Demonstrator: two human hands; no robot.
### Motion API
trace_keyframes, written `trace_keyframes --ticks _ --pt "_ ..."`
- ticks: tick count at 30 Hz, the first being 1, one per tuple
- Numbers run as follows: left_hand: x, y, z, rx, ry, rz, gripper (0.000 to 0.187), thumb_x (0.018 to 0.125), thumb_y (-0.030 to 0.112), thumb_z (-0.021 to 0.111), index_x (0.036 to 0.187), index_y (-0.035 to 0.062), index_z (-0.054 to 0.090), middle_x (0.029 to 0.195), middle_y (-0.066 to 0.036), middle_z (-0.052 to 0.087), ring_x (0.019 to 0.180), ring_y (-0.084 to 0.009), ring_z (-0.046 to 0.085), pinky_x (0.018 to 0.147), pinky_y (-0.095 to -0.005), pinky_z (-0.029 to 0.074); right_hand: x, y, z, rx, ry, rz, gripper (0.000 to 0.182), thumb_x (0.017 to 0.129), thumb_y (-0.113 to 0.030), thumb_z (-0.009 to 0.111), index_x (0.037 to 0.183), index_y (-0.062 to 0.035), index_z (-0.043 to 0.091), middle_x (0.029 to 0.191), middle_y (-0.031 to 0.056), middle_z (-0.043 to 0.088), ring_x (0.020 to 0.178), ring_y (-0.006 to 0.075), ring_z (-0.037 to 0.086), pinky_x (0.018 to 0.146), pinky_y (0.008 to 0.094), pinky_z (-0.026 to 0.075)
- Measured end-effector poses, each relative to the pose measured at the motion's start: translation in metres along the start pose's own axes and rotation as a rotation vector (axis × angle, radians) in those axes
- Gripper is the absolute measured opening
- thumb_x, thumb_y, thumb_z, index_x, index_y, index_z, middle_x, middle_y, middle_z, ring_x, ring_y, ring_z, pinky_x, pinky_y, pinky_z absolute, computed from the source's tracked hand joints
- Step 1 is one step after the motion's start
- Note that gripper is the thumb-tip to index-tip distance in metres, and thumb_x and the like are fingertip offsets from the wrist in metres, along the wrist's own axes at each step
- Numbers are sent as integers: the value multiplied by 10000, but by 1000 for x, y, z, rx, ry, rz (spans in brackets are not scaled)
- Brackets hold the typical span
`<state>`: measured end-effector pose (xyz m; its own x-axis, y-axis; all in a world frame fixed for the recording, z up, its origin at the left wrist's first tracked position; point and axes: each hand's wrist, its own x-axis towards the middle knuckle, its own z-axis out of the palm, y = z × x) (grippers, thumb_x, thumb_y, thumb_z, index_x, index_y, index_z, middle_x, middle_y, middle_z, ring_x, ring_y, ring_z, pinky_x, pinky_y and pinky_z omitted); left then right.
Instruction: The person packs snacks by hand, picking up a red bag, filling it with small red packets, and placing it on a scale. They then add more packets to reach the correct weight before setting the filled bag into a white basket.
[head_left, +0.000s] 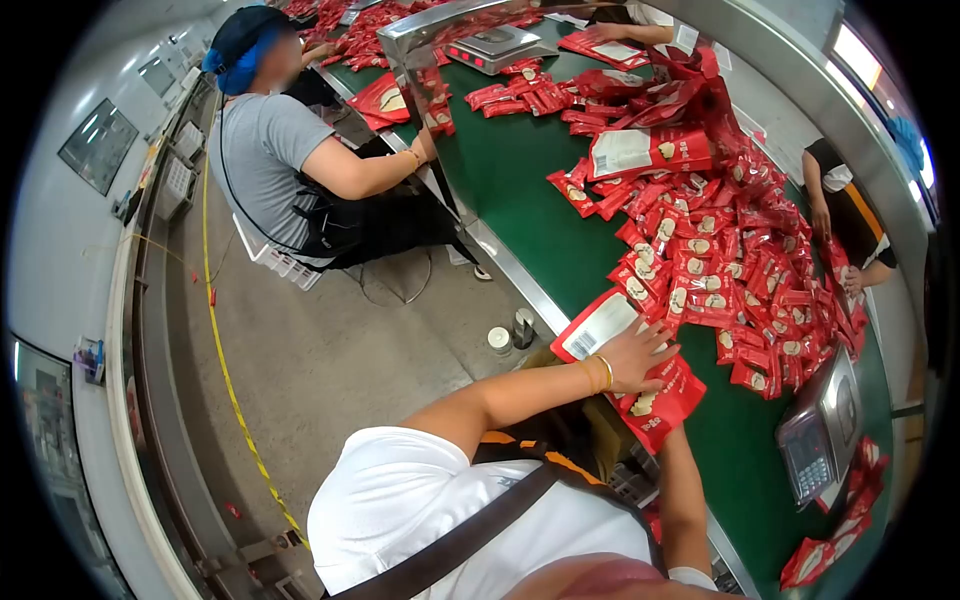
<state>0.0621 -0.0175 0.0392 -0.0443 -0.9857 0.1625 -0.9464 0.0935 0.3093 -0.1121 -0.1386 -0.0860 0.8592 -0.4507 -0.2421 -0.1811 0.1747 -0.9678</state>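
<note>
A large red pouch with a white label lies at the near edge of the green table. My left hand rests flat on this pouch, fingers spread, a yellow band at the wrist. My right forearm comes up from below, and the pouch's lower end hides my right hand. Just beyond the pouch, a big heap of small red packets covers the table. Another large red pouch lies on top of the heap's far part.
A scale stands at the right, with red packets near it. Another scale is farther back. A person in grey sits at the left by a metal frame. Other people's hands are across the table.
</note>
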Motion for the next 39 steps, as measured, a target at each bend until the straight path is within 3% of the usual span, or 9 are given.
trace_keyframes --ticks 5,11,15,19,22,25,31,35,39 --pt "28 3 8 10 -68 -5 646 941 537 391 1444 133 424 1488 -176 381 1393 -331 331 1143 -526 197 8 1 -2 25 6 -40 485 923 -251 605 1347 -49 484 1284 89 561 1117 177 561 926 340 481" --pt "119 14 23 6 -507 27 382 864 336 539 1065 60 710 1021 -150 709 982 -317 677 877 -490 489 -18 21 -33 200 124 -145 498 926 -274 604 1355 -53 477 1305 86 546 1144 181 551 953 343 473" --pt "111 12 26 -147 -324 28 300 865 226 512 1042 60 689 1017 -190 698 987 -341 674 791 -477 535 -94 -58 -25 175 832 -211 490 949 -307 571 1357 -54 475 1375 109 507 1231 211 515 1007 372 452" --pt "104 57 23 -137 17 -75 201 885 218 497 969 97 633 800 -169 694 738 -367 684 653 -510 523 -116 -105 -6 389 245 -108 515 910 -215 636 1353 -8 475 1304 94 571 1156 202 571 996 357 443" --pt "99 104 19 -23 285 66 107 831 210 576 812 107 592 674 -116 664 613 -328 658 581 -487 503 -120 -125 2 -78 406 -85 449 811 -186 756 1201 -30 598 1130 46 662 1004 136 609 883 329 500" --pt "88 119 -37 -362 731 288 230 787 73 645 1007 41 587 1079 -175 628 1021 -358 602 906 -478 459 -129 -129 -20 -149 770 -273 441 815 -210 759 1198 -49 610 1103 77 670 1004 191 617 919 351 482" --pt "21 83 10 -458 407 324 368 851 121 633 1190 19 532 1304 -178 525 1283 -388 443 1110 -516 290 -169 -165 -167 350 1318 -706 428 848 -127 725 1220 19 573 1119 106 651 945 209 636 806 350 529" --pt "2 63 68 -260 205 91 466 885 247 601 1277 16 500 1403 -186 423 1379 -377 318 1139 -544 226 -193 -151 -297 83 1802 -115 697 865 -471 652 1221 116 530 1160 198 641 962 293 628 846 347 499" --pt "6 66 73 -152 162 22 530 899 281 580 1334 2 466 1447 -189 392 1399 -376 292 1151 -545 214 -209 -165 -279 776 1450 -614 730 890 -633 510 1188 31 572 1132 170 650 910 270 624 779 363 505"
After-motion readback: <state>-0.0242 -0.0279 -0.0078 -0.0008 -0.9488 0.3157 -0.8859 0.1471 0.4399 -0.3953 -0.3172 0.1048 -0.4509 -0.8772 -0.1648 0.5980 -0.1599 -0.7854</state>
